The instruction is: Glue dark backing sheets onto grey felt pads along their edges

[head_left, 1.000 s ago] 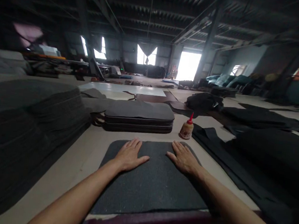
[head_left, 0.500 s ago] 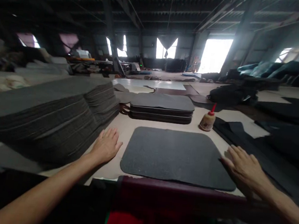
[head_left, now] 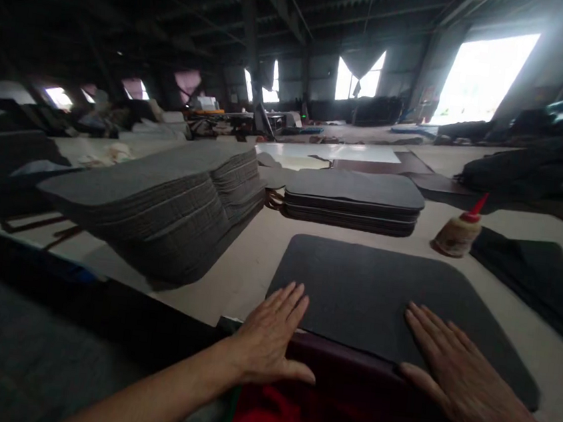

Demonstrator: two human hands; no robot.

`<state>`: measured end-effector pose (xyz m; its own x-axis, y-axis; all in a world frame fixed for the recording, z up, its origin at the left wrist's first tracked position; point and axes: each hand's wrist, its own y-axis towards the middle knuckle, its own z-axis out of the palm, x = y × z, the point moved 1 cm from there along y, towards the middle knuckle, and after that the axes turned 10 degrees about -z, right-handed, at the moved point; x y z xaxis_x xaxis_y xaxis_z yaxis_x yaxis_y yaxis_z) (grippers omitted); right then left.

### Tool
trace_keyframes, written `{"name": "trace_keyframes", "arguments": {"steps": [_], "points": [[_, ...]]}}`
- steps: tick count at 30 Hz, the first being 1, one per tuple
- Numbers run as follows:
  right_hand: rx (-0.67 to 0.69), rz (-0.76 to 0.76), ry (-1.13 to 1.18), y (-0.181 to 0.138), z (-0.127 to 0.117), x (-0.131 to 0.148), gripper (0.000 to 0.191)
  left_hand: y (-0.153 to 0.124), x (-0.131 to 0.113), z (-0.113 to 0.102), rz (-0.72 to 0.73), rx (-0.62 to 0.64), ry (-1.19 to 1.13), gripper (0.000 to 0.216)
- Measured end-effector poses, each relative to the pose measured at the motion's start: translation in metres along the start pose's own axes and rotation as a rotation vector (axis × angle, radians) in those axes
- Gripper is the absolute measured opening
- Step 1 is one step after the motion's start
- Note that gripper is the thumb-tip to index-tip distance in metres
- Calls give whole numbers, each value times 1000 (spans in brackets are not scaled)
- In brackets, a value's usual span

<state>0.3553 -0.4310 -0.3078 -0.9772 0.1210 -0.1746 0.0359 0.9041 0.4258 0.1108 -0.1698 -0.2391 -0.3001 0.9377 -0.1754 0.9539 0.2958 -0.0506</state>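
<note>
A dark grey sheet with rounded corners point(head_left: 353, 292) lies flat at the table's near edge. My left hand point(head_left: 271, 337) is open, its fingertips resting on the sheet's near left corner and its thumb stretched out past the edge. Over the near right part of the sheet, my right hand point(head_left: 451, 363) lies flat with fingers extended, its thumb by the near edge. Neither hand holds anything. Dark maroon material point(head_left: 345, 372) hangs at the table edge below the sheet.
Behind the sheet sits a low stack of similar grey sheets point(head_left: 354, 188). A squeeze bottle with a red nozzle point(head_left: 457, 233) stands right of it. A tall leaning stack of grey pieces point(head_left: 161, 205) fills the left, and dark fabric point(head_left: 536, 278) lies at right.
My hands have come from beside the sheet onto its near part, closer together. The view has turned left, so the table things appear further right.
</note>
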Motion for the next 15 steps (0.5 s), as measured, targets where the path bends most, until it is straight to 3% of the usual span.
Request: {"name": "trace_keyframes", "arguments": {"steps": [3,7,12,15], "points": [[-48,-13,-13,-2,2,-3,88,-10,10,-2,-146,15,38,128],[-86,-23,-45,0,-1,-3,92,-21,24,-8,-261,11,122,122],[-18,-110,43,-12,-20,6,111,-31,45,-5,-237,-73,188,103],[18,-105,74,-21,-32,14,100,-35,51,4,-165,-277,223,95]]}}
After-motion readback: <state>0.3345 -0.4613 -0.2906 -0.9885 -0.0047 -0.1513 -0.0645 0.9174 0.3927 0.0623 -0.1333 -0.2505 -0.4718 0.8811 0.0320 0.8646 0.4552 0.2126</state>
